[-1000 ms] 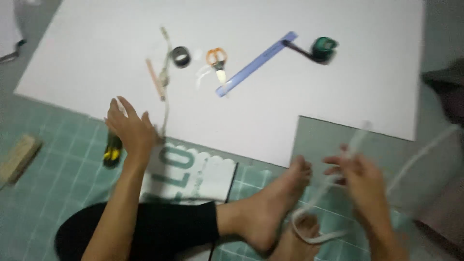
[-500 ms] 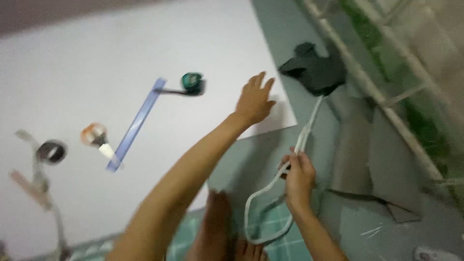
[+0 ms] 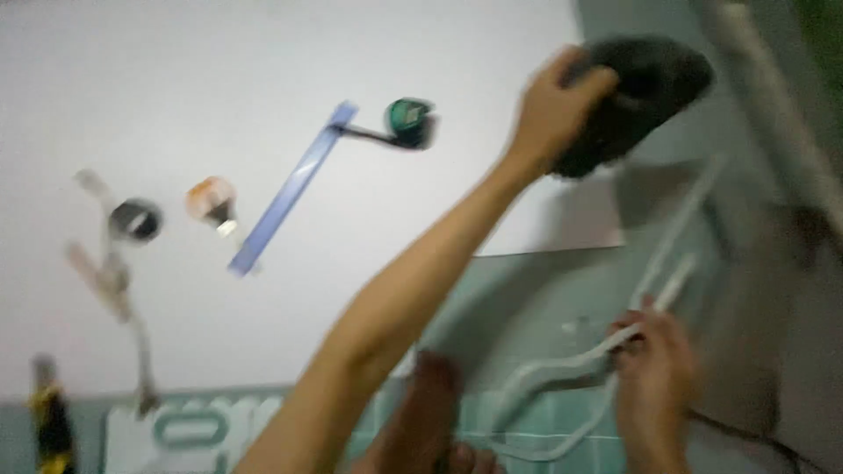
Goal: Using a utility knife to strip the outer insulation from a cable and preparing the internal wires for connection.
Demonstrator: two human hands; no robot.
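I see my left hand [image 3: 549, 110] stretched far out, fingers curled around the near edge of a dark, rounded object [image 3: 637, 92], which sits at the far right corner of the large white sheet [image 3: 176, 79]; blur keeps me from telling what the object is. My right hand [image 3: 654, 373] sits low, pinched closed on a white cord [image 3: 597, 360] that loops down to the green cutting mat [image 3: 527, 307] beside my bare foot [image 3: 430, 412]. On the white sheet, well apart from both hands: a blue ruler [image 3: 294, 189], a green-cased tape measure [image 3: 408, 118] just beyond its far end, orange-handled scissors [image 3: 211, 202], and a dark tape roll [image 3: 134, 219]. A yellow-and-black tool [image 3: 48, 421] lies at the left edge.
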